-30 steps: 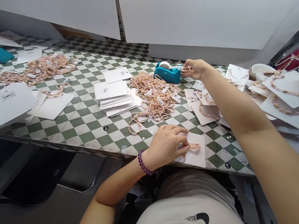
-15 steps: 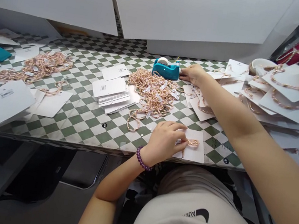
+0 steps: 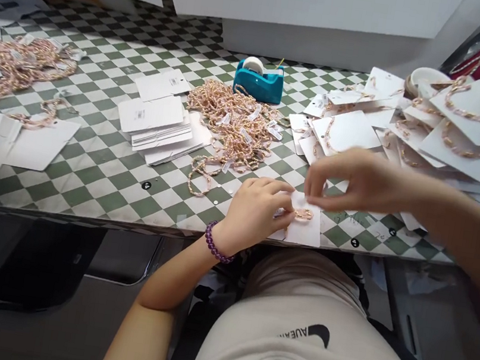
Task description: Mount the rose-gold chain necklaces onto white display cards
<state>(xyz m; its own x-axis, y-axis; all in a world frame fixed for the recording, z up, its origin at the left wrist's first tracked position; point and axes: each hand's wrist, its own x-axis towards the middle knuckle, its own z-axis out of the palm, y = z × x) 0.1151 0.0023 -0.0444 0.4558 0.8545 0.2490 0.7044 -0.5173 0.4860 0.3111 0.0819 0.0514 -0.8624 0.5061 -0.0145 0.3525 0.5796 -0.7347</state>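
My left hand (image 3: 258,212), with a purple bead bracelet at the wrist, pinches a pink-and-gold beaded strand (image 3: 304,215) against a white card (image 3: 308,233) at the table's front edge. Part of the strand and card is hidden under the fingers. Just above the card's upper right is my right hand (image 3: 352,182), blurred, its thumb and fingertips drawn together; what they hold, if anything, is too small to make out. Behind the hands stands a teal tape dispenser (image 3: 258,83) with a white roll. A heap of beaded strands (image 3: 234,125) with small tags lies in front of it.
Left of the heap is a stack of white cards (image 3: 153,116). Cards with beaded strands (image 3: 465,147) are piled high at the right, beside a white bowl (image 3: 427,77). A second heap of strands (image 3: 22,66) lies far left. White panels (image 3: 303,0) bound the back of the checkered table (image 3: 163,208).
My right hand has come from the tape dispenser back toward me, to the card. My left hand stays on the strand and card. The view has tilted down and shifted right.
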